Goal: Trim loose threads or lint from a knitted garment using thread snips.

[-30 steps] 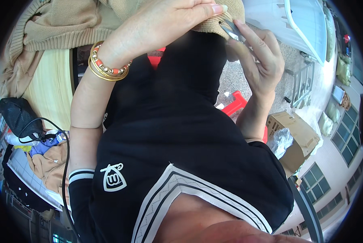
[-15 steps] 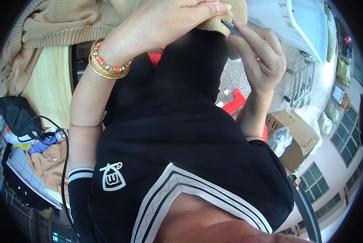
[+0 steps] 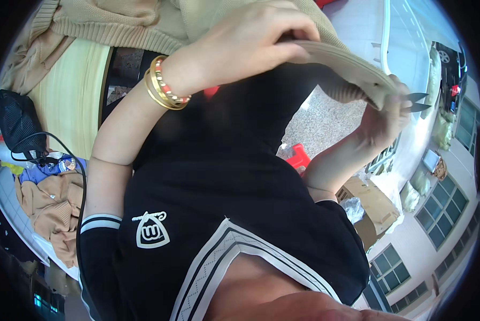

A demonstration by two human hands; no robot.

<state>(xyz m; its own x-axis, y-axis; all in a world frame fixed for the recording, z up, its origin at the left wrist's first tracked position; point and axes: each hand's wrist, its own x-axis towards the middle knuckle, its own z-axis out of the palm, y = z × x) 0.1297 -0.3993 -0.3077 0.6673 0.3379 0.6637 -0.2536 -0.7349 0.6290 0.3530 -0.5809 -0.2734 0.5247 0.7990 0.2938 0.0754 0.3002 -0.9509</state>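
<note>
My left hand (image 3: 250, 45), with gold and beaded bracelets on the wrist, is closed on the edge of a beige knit garment (image 3: 347, 69) near the top of the view. The knit stretches from it out to the right. My right hand (image 3: 379, 123) holds the far end of that strip together with small thread snips (image 3: 419, 102), whose dark blades poke out past the fingers and stand slightly apart. More of the beige knit (image 3: 117, 21) hangs across the top. My black shirt with white stripes fills the middle.
A pale wooden tabletop (image 3: 71, 96) lies at the left, with a black bag (image 3: 18, 125), a black cable and folded tan garments (image 3: 52, 208) beside it. A red stool (image 3: 298, 158) and an open cardboard box (image 3: 371, 206) stand on the speckled floor at the right.
My right hand has moved away from the left hand, to the right and down, drawing the knit edge out taut. The snips' blades now show past the fingers.
</note>
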